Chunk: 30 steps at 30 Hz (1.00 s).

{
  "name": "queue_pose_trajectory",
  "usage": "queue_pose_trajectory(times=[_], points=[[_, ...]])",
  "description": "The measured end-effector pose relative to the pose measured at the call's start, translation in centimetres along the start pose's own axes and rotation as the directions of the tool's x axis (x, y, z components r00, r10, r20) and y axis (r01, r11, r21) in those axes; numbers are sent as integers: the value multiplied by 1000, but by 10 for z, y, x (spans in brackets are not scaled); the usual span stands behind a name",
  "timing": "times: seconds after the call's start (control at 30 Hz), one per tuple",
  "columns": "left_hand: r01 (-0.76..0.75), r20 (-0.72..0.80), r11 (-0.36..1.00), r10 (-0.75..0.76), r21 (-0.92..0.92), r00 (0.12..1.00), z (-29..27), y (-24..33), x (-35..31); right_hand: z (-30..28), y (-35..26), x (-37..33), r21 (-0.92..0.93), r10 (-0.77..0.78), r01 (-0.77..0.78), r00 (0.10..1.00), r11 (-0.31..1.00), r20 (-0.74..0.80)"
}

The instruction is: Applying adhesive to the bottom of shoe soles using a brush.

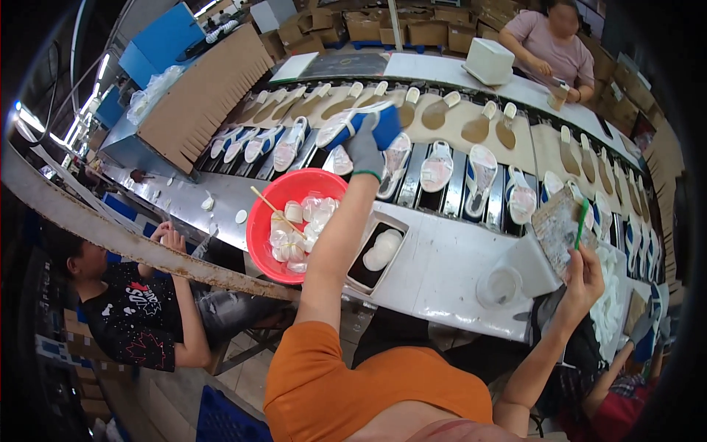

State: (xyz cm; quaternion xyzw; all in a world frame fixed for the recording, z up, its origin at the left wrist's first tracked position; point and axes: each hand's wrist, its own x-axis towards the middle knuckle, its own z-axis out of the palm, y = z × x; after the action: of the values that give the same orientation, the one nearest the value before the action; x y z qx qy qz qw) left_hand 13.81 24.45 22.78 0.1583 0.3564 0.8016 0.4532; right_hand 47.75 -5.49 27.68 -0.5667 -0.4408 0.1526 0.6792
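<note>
Past red basin (258, 230) and tray (361, 273), left hand (364, 152) grips blue shoe (387, 125) — right hand (584, 278), green brush (582, 222).

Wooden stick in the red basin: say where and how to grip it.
Probably pinch the upper end of the wooden stick from above, on the person's left: that end juts past the red basin, while the lower end sits among pale pieces.

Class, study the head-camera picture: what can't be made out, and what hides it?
All in the head view:
- Left hand: most fingers, hidden behind the blue-and-white footwear.
- That footwear's right end: smeared by blur.
- Red bowl: right wall, behind the left forearm.
- Green tool in the right hand: tip too small to tell.
- Person in red: partly cut off by the dark rim.
</note>
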Motion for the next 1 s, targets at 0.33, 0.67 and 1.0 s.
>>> queue_pose_trajectory(times=[0.33, 0.67, 1.0], points=[[-197, -446, 865, 418, 461, 792, -69, -42, 192, -24, 7, -12, 66, 44, -39, 996, 997, -80], [341, -552, 913, -168, 226, 816, -2, -194, 134, -41, 3, -24, -162, 62, -93, 980, 982, -191], [-234, 127, -364, -293, 902, 948, -48, -168, 41, -49, 2, -37, 39, -23, 27, 995, 999, -100]])
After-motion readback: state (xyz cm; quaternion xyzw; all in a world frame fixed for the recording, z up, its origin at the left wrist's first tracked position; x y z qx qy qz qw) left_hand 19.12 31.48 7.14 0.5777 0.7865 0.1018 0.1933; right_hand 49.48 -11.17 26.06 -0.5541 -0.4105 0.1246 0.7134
